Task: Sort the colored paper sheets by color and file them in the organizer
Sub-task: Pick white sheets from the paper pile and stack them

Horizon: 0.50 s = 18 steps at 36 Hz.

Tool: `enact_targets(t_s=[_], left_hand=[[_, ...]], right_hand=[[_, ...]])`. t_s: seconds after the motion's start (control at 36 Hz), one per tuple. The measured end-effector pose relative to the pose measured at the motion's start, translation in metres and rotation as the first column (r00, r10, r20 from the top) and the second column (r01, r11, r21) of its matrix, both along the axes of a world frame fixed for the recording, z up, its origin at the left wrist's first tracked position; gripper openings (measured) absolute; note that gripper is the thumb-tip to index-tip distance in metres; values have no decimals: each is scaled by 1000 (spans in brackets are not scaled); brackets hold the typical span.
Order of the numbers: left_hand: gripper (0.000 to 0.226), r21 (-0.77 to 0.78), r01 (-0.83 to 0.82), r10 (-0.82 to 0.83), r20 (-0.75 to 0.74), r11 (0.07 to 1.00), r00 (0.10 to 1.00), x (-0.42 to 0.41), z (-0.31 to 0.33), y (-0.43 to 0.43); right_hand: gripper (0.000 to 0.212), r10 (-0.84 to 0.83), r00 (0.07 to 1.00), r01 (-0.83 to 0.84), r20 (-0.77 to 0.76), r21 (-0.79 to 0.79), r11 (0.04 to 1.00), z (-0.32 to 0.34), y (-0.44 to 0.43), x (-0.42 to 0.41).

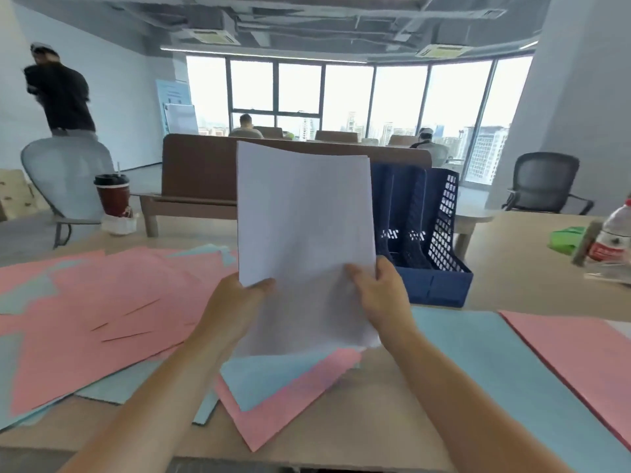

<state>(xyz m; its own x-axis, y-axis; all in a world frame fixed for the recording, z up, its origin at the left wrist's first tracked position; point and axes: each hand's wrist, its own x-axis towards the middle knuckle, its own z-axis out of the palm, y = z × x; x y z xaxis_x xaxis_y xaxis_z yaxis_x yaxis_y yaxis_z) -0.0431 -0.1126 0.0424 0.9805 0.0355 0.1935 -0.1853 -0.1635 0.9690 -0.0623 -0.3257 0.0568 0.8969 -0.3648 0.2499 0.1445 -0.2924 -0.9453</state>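
I hold a stack of white sheets (304, 233) upright above the table, in front of me. My left hand (239, 302) grips its lower left edge and my right hand (379, 291) grips its lower right edge. The blue mesh organizer (433, 233) stands just behind and to the right of the stack, partly hidden by it. Pink sheets (102, 319) and light blue sheets (34, 295) lie scattered on the left. A neat light blue pile (495, 363) and a pink pile (587, 353) lie on the right.
A dark red cup with a lid (112, 196) stands at the table's far left edge. A water bottle (614, 233) and a green pack (566, 237) sit at the far right. Office chairs, a brown bench and people are beyond the table.
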Motion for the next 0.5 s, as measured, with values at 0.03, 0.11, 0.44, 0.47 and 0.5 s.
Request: enact_targets(t_s=[0.03,0.11,0.44,0.47,0.5], left_hand=[[8,-13,28,-28,-9,1000,1000,-3,1,-15],[10,-56,118,-121,-51,991,991,-15,1,-59],[14,-196,392,-424,-165,899,890,-77,-5,-211],[15,-209,393,-429,-168,895,887,-82,-7,-223],[16,-212,392,-429,-173,895,886,-88,-8,-236]], right_hand=[[12,-37,999,37,9,-22,999,1,-15,-7],[12,-117,993,115,-13,-75,990,4,-59,-28],[10,-386,922,379,-38,-120,918,-9,-201,-124],[9,-400,916,394,-45,-104,913,-10,-211,-133],[8,-414,908,409,-56,-91,908,-11,-223,-141]])
